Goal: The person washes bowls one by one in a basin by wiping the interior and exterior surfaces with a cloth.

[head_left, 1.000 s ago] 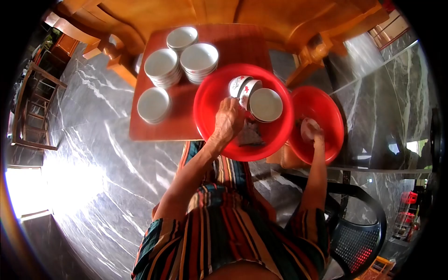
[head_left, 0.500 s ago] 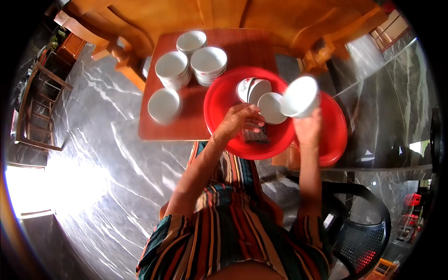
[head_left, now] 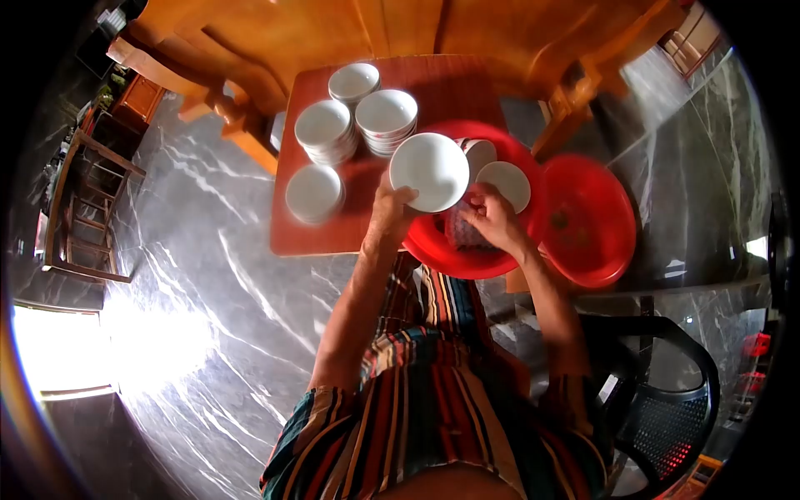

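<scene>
My left hand (head_left: 390,210) grips a white bowl (head_left: 429,172) by its lower left rim, thumb over the edge, above the left side of a red basin (head_left: 493,265). Just right of it, my right hand (head_left: 496,218) is closed on a greyish cloth (head_left: 465,229) that hangs over the basin. Inside the basin, a white bowl (head_left: 507,183) and another bowl (head_left: 480,156) lie behind my right hand. Several stacked white bowls (head_left: 387,115) stand on the red-brown table (head_left: 292,237), with a bowl (head_left: 314,193) at the near left.
A second red basin (head_left: 593,225) sits to the right, with a small dark thing at its bottom. A carved wooden bench (head_left: 333,29) runs behind the table. A black chair (head_left: 671,425) is at the lower right, a wooden chair (head_left: 87,204) at the far left.
My left hand has taken hold of the white bowl that my right hand lifted from the right basin. My right hand has moved left to the cloth. The view has shifted slightly.
</scene>
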The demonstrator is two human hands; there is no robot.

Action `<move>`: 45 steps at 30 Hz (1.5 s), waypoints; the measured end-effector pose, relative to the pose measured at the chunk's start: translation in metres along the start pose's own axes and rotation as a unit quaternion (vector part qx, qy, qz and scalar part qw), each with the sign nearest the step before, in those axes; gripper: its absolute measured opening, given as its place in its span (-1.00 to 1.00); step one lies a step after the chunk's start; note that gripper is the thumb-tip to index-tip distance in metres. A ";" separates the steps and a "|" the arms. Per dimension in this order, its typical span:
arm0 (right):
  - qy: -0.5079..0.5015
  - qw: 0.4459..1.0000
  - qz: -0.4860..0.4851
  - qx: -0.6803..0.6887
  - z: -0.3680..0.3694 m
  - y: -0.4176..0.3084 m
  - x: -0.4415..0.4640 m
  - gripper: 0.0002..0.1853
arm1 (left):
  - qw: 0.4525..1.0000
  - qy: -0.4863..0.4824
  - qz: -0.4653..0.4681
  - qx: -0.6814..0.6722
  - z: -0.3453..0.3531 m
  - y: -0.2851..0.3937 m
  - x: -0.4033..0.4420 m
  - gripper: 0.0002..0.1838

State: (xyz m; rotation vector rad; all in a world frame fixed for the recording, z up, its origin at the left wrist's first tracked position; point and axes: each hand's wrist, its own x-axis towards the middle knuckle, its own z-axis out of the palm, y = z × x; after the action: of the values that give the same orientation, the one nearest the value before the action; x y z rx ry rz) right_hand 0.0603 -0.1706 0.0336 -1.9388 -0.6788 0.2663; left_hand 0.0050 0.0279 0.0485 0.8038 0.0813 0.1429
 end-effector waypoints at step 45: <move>-0.070 0.853 -0.197 -0.479 0.068 0.048 -0.003 -0.64 | 0.749 0.035 -0.006 0.661 -0.038 -0.065 0.041 -0.38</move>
State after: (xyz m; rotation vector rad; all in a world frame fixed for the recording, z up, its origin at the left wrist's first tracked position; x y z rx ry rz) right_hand 0.0424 -0.1360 -0.0400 -2.6387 -1.4844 -0.2576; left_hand 0.0466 0.0168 -0.0253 2.2396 0.2751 0.0849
